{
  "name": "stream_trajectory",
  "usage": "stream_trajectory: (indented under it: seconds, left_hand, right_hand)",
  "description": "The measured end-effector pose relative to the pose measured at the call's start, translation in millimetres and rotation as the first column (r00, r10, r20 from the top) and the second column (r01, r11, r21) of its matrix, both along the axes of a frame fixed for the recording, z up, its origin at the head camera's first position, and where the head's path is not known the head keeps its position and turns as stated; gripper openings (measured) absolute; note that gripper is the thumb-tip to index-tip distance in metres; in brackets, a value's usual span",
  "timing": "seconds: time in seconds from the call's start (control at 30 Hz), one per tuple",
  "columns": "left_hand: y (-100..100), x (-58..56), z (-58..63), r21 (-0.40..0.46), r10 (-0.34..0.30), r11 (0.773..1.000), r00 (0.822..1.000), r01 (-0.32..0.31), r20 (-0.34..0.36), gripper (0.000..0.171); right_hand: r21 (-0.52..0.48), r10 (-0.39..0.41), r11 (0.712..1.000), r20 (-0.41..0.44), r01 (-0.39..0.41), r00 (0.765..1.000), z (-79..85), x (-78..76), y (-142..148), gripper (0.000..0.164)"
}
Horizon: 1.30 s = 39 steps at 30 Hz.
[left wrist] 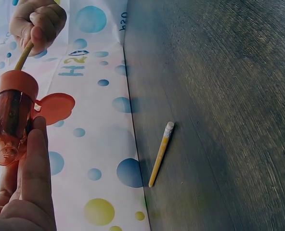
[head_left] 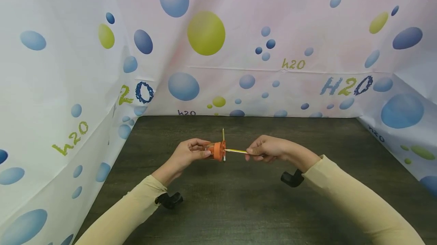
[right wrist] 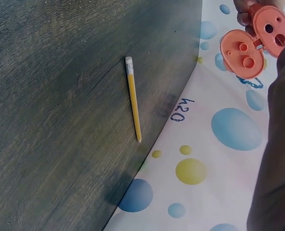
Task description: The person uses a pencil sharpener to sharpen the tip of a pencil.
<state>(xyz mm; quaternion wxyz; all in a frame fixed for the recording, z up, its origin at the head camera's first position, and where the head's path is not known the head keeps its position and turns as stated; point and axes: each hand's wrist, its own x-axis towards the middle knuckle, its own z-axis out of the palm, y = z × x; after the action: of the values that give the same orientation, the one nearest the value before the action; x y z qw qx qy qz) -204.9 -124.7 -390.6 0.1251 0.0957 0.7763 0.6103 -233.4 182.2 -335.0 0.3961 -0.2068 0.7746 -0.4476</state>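
Note:
My left hand (head_left: pixel 187 155) holds an orange pencil sharpener (head_left: pixel 216 151) sideways above the table, fingers and thumb around its clear body. The flip lid (left wrist: pixel 57 108) hangs open, and the right wrist view shows holes in the sharpener's orange top (right wrist: pixel 272 30). With thumb and fingers, my right hand (head_left: pixel 269 148) pinches a yellow pencil (head_left: pixel 237 151) that points left, its front end at the sharpener's top. How deep the tip sits is hidden. A second yellow pencil (left wrist: pixel 160 155) with a white eraser lies on the table behind the sharpener.
The dark wood-grain table (head_left: pixel 218 207) stretches under both hands. A white sheet with blue and green dots (head_left: pixel 206 32) stands along its back and sides. Black wrist mounts (head_left: pixel 169 200) hang below both forearms.

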Motion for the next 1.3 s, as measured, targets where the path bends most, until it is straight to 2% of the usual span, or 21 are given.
stream_trajectory:
  seconds: [0.4, 0.73, 0.97, 1.3]
  left_hand:
    - [-3.4, -0.2, 2.6, -0.006, 0.018, 1.0, 1.0, -0.018, -0.004, 0.045]
    - [-9.2, -0.2, 4.7, -0.009, 0.041, 0.999, 0.999, -0.041, -0.009, 0.046]
    - [-15.3, -0.9, 6.4, 0.008, 0.062, 0.998, 0.998, -0.062, -0.001, 0.048]
    - [-19.9, 0.5, 9.5, 0.054, 0.044, 0.998, 0.999, -0.044, 0.005, 0.051]
  right_hand:
    - [-0.03, 0.034, 0.999, -0.03, -0.035, 0.999, 5.0, 1.0, 7.7, 0.031]
    - [-0.043, 0.026, 0.999, -0.055, -0.028, 0.998, 4.4, 1.6, 16.8, 0.031]
    - [-0.056, 0.012, 0.998, -0.039, -0.014, 0.999, 5.9, 2.5, 22.8, 0.031]
    - [-0.086, -0.007, 0.996, -0.012, 0.006, 1.0, 5.6, 3.0, 29.6, 0.03]
